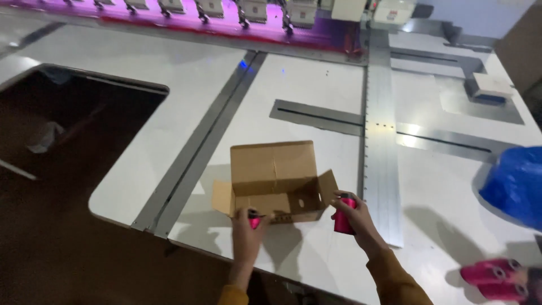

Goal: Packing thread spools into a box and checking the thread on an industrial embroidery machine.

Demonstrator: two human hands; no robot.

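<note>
Landmark: the open cardboard box (pixel 276 181) on the white bench (pixel 316 101), flaps spread, mouth facing the person.

Risks first. The right hand (pixel 353 217) held a pink thread spool (pixel 344 216) upright just right of the box, over the bench. The grip looked high on the spool, so it could slip and roll toward the metal rail (pixel 379 147) that ran along the box's right side. The left hand (pixel 247 229) held a second pink spool (pixel 253 219) at the box's front edge. That frame area was blurred, so a knock against the front flap seemed possible, which might shove the light box back across the bench. Two more pink spools (pixel 492 278) lay well right of the box near the bench's near edge. I judged those could roll off.

Fingers: the right-hand fingers (pixel 342 197) were wrapped closed around the spool's top and side. The left-hand fingers were curled closed on the smaller-looking spool, mostly hiding it. How tight the grip was, I could not tell.

A blue plastic bag (pixel 516 183) sat far right of the box. Embroidery machine heads (pixel 254 10) lined the far side, beyond the box.
</note>
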